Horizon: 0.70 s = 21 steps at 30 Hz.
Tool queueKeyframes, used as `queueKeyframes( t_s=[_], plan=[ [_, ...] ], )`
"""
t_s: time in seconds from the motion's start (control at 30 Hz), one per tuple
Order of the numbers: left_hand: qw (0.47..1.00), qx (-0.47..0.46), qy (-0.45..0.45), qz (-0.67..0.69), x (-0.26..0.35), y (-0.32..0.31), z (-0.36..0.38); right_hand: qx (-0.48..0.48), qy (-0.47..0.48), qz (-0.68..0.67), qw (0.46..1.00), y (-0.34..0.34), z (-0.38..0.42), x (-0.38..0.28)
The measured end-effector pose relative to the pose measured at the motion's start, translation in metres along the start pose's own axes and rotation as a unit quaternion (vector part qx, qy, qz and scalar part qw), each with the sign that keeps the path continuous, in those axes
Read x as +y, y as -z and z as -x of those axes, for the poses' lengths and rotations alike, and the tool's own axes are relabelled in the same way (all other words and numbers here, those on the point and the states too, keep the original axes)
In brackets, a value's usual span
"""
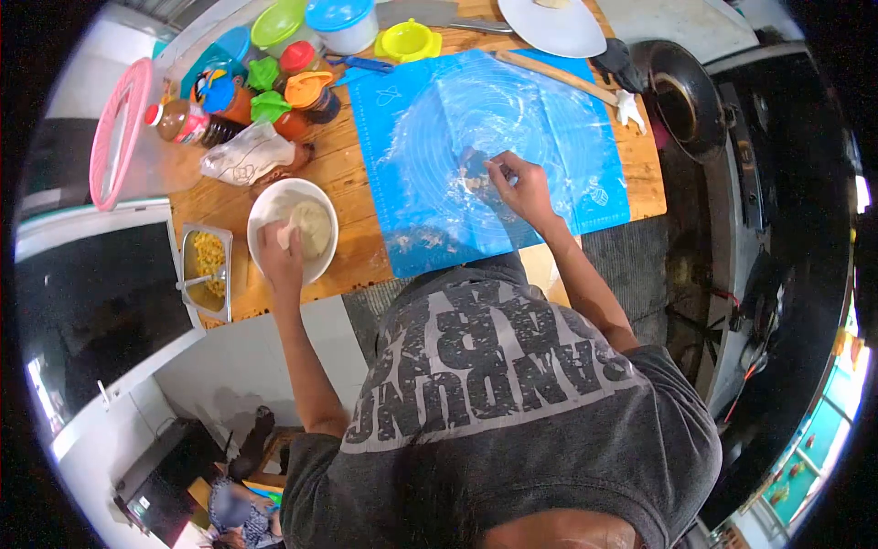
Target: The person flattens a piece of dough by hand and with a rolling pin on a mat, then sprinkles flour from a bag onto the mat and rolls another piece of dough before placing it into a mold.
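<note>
My left hand [283, 258] is inside a white bowl [257, 215], with its fingers closed on the edge of a pale lump of dough [314, 229]. My right hand [522, 188] is over a blue silicone mat [375, 156] dusted with flour. Its thumb and fingers are pinched together. A small greyish, partly see-through shape [473, 166] shows at the fingertips, too blurred to name. White flour is smeared in streaks across the mat's printed circles.
A rolling pin [558, 77] lies across the mat's far right. Behind are a white plate [554, 29], a yellow dish [408, 41], a knife [480, 25] and several jars and bottles. A metal tray of yellow food [208, 265] stands left of the bowl. A wok [684, 99] is at the right.
</note>
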<state>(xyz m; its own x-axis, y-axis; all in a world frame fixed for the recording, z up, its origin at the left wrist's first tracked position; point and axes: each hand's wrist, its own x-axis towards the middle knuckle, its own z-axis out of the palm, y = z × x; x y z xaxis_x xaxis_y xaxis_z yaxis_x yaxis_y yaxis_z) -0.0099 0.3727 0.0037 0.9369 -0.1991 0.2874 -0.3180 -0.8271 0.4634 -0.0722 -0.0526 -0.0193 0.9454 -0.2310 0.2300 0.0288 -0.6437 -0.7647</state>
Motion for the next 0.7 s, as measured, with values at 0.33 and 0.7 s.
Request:
queueKeyframes(
  t_s=[0.33,0.7],
  plan=[
    [0.991,-0.069,-0.001,-0.11,0.025,0.038,-0.029,0.057,-0.031,-0.026,0.998,0.012,0.009,0.021],
    [0.945,-0.141,0.185,0.229,0.028,0.074,-0.038,0.029,-0.038,-0.027,0.999,-0.001,0.006,0.016]
  ],
)
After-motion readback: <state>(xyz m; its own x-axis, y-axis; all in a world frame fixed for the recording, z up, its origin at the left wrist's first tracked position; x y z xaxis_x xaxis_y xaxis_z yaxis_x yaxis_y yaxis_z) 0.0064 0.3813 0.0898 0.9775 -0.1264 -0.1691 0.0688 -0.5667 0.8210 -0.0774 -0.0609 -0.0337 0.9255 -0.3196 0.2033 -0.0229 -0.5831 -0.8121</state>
